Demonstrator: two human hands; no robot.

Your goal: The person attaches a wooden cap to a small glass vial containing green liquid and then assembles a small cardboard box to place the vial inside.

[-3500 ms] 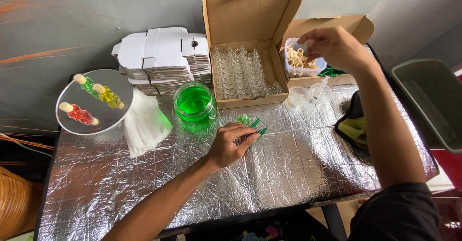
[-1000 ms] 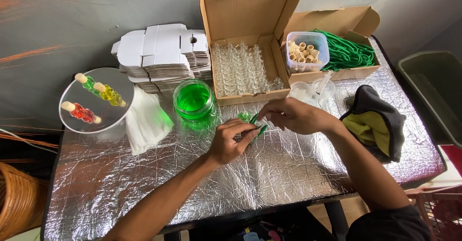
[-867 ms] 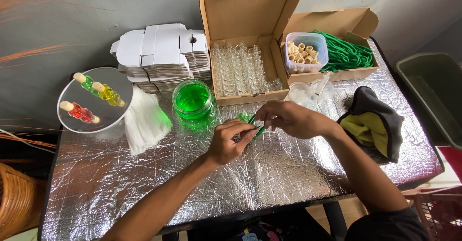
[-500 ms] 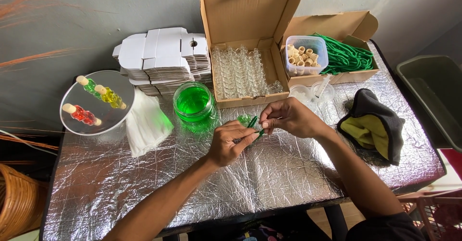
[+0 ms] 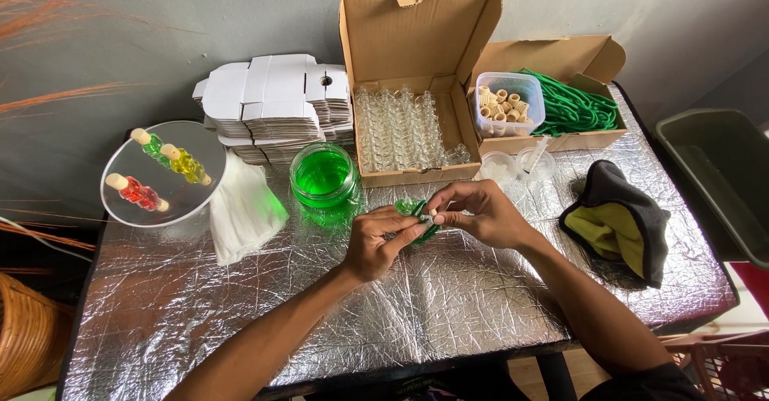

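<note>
My left hand (image 5: 378,242) pinches a small glass bottle filled with green liquid (image 5: 410,209) just above the foil-covered table (image 5: 240,313). My right hand (image 5: 477,213) meets it from the right, its fingertips holding a small pale cork (image 5: 433,212) at the bottle's mouth. A green cord (image 5: 423,233) hangs under the bottle. Both hands sit in front of a round jar of green liquid (image 5: 324,177).
An open cardboard box of empty little glass bottles (image 5: 404,128) stands behind, beside a box with a tub of corks (image 5: 507,100) and green cords (image 5: 573,104). Flat white cartons (image 5: 272,100), a mirror plate with filled bottles (image 5: 164,173), white cloth (image 5: 240,209), dark cloth (image 5: 617,225), grey bin (image 5: 717,177).
My right hand reached into the cork tub, then came back to the bottle held by my left hand. Over the last second the two hands stay together, fingers shifting slightly.
</note>
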